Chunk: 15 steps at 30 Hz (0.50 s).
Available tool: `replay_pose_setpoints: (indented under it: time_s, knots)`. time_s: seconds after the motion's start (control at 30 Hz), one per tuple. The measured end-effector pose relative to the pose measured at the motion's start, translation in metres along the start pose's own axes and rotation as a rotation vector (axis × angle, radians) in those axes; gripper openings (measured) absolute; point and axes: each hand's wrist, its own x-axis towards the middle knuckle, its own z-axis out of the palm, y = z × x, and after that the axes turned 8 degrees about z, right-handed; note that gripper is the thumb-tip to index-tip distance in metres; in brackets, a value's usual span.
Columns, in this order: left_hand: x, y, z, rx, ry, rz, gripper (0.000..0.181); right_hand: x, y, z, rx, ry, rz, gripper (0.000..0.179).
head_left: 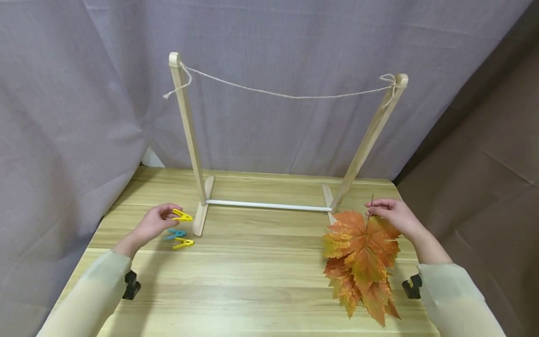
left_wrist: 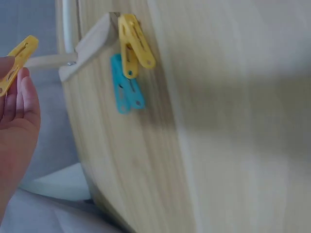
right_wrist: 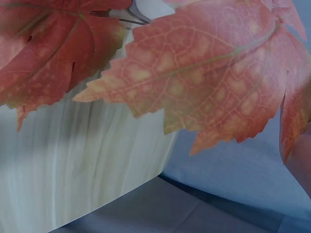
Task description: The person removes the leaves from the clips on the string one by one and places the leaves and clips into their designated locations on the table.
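Note:
Between the thumb and fingers of my left hand [head_left: 153, 223] is a yellow clothespin [head_left: 183, 216], held above the table; the left wrist view shows this pinch from the side. Below it on the tabletop lie a blue clothespin [left_wrist: 127, 86] and a second yellow clothespin [left_wrist: 136, 44], close together. My right hand [head_left: 396, 216] pinches the thin stem of an orange artificial maple leaf [head_left: 370, 245], which hangs down from the fingers. More orange-red leaves [head_left: 344, 281] lie beneath it on the table. In the right wrist view, leaves cover most of the right hand.
A wooden frame stands at the back, with a left post [head_left: 189, 131], a right post [head_left: 368, 145] and a white rod [head_left: 269, 205] low between them. Twine [head_left: 290, 97] sags between the post tops, its ends knotted. Grey cloth [head_left: 269, 42] hangs behind the wooden table [head_left: 261, 276].

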Motion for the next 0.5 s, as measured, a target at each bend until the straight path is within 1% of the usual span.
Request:
replay_pose_setpoints:
  time_s: [0.1,0.2,0.37,0.5]
  knots:
    - [-0.002,-0.008,-0.003,0.013,0.029,-0.021,0.038,0.001,0.002,0.001,0.012,-0.002,0.006,0.039]
    - [-0.005,-0.017,-0.006,0.030,0.046,-0.023,0.036,0.001,0.004,0.001,0.018,0.000,0.013,0.038]
    - [-0.012,-0.031,-0.011,0.060,0.055,-0.032,0.034,0.001,0.008,0.003,0.003,-0.008,0.020,0.037]
    - [-0.017,-0.040,-0.013,0.090,0.054,-0.056,0.033,0.000,0.014,0.006,-0.014,-0.023,0.053,0.039]
